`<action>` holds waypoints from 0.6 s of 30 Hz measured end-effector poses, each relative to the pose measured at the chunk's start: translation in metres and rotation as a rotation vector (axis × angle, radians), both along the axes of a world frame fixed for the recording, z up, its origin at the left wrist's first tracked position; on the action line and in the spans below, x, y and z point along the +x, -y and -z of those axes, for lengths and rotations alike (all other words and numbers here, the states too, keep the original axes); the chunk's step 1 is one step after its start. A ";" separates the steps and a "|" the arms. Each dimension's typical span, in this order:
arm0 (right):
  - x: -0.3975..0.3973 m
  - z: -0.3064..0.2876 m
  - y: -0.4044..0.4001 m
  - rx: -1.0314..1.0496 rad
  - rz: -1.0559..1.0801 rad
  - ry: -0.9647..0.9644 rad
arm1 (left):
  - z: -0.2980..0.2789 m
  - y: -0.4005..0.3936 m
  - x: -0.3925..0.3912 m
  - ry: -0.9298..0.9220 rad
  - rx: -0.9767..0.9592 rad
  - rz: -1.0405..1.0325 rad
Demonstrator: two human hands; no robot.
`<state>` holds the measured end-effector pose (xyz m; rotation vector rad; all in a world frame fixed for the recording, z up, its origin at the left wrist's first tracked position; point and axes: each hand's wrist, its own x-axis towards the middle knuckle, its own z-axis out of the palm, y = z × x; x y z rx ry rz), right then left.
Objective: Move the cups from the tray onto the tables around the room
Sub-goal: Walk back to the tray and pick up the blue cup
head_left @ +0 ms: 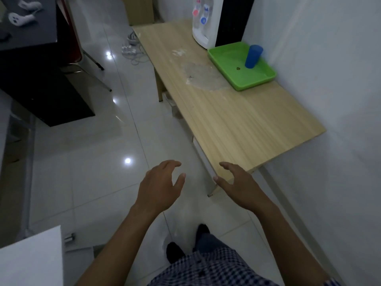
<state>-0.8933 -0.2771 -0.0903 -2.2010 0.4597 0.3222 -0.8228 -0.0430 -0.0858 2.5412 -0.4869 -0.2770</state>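
A blue cup (253, 56) stands upright in a green tray (233, 79) on the far right part of a light wooden table (237, 120), close to the white wall. My left hand (160, 186) hovers over the floor just off the table's near corner, fingers spread and curled, holding nothing. My right hand (239, 184) hangs beside it over the table's near edge, also open with nothing in it. Both hands are far short of the tray.
A white water dispenser (206, 19) stands behind the tray. A black table (28, 48) with white controllers on it and a metal chair frame (90, 65) stand at the left. Power strips and cables (132, 48) lie on the glossy tiled floor. A white surface (31, 263) is at lower left.
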 end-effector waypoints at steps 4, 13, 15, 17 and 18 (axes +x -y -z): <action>0.043 0.006 -0.006 0.010 -0.006 0.000 | 0.003 -0.008 0.040 0.003 -0.008 -0.011; 0.161 0.032 0.006 0.024 0.094 0.031 | 0.010 -0.006 0.166 0.038 0.053 0.058; 0.191 0.035 0.014 0.026 0.124 0.022 | 0.012 0.002 0.202 0.021 0.075 0.092; 0.218 0.034 0.024 0.030 0.160 0.011 | 0.013 0.015 0.237 0.016 0.081 0.132; 0.230 0.032 0.030 0.029 0.172 0.012 | 0.013 0.022 0.254 0.016 0.078 0.150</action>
